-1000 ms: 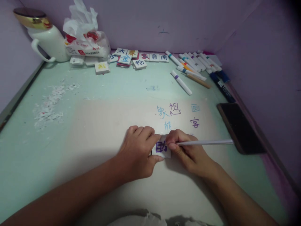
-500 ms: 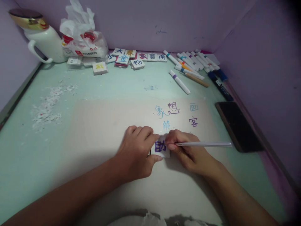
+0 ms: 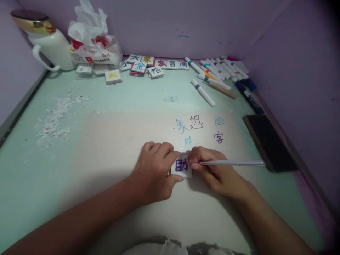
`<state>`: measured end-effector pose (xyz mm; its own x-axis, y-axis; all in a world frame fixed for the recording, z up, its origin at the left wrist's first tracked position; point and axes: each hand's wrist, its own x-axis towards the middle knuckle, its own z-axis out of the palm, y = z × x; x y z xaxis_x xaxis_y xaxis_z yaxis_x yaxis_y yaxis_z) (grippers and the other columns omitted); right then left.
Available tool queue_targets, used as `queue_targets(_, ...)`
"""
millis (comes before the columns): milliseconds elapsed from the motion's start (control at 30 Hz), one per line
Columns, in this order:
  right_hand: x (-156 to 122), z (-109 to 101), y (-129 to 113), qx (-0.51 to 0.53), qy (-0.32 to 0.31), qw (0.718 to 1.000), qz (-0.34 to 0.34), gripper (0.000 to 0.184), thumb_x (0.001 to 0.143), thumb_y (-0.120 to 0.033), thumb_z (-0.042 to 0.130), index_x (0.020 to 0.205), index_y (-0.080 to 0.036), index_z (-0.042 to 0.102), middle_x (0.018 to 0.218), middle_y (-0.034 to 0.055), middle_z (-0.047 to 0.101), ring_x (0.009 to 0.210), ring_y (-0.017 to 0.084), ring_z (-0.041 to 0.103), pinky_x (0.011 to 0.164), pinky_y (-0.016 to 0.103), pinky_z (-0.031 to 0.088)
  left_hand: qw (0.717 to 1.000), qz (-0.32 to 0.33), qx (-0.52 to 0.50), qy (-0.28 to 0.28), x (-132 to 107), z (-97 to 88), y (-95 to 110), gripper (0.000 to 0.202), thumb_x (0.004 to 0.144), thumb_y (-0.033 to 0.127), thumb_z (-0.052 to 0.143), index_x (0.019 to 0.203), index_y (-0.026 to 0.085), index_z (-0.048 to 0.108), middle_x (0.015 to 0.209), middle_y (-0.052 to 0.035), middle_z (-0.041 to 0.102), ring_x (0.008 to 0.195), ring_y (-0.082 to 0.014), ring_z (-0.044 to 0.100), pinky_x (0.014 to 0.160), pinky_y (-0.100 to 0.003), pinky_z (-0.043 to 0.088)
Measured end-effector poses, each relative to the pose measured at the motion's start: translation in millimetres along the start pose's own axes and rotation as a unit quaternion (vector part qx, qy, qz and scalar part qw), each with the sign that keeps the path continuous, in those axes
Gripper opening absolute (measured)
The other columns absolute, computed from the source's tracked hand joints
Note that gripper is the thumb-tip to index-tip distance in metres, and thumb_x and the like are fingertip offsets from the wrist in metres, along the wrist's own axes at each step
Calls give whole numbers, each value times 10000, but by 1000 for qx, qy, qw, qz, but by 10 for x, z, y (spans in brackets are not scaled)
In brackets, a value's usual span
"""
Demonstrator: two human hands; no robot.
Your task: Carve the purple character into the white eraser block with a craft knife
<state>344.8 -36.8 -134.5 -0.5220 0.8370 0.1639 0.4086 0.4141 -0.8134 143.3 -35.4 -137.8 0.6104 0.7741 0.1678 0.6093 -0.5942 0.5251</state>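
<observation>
A small white tile (image 3: pixel 182 166) with a purple character lies on a pale sheet (image 3: pixel 111 141) spread over the green tabletop. My left hand (image 3: pixel 156 173) pinches the tile's left edge between thumb and curled fingers. My right hand (image 3: pixel 212 170) is closed round a white marker pen (image 3: pixel 233 163), whose tip meets the tile's right side and whose barrel points right. Blue and purple characters (image 3: pixel 196 122) are written on the sheet just beyond both hands.
Several lettered tiles (image 3: pixel 148 65) line the back wall. Marker pens (image 3: pixel 220 72) lie at the back right. A dark phone (image 3: pixel 269 141) rests at the right edge. A white jug (image 3: pixel 50 44) and a tissue pack (image 3: pixel 92 46) stand back left, paper crumbs (image 3: pixel 54 118) below them.
Both hands stay on the tile; the pen and hands barely shift. The view has moved slightly.
</observation>
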Motion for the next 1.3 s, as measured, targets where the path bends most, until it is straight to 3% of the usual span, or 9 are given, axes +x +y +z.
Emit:
queue_targets(300,-18,14,33,35,12,999,7,136,908,-227,453,773,-214,459,661,2,524,580,145,480,524,273,366,1000,2,4,7,-1,14,-14,335,735,307,663,1018,150,576,987,-103,597,931,-269,562,813,-422,334)
queue_targets(500,-93,139,-5,114,120,986,10,107,934,-215,433,851,-212,499,719,12,532,632,147,508,543,277,393,1000,1,2,21,-5,30,-22,375,714,326,690,1026,151,574,998,-108,601,945,-269,565,838,-429,337)
queue_targets(700,-118,227,0,91,110,990,-5,71,923,-212,443,871,-221,491,718,9,534,633,155,516,548,290,412,1000,0,-2,16,-2,24,-21,352,711,327,682,1002,157,581,983,-107,604,933,-271,569,834,-434,342)
queue_targets(1300,-72,214,-18,54,83,995,-25,91,903,-177,444,824,-216,468,686,0,540,598,142,506,532,277,405,1000,-4,-7,15,-1,33,-27,315,719,310,650,991,166,582,980,-103,604,932,-266,566,833,-428,336)
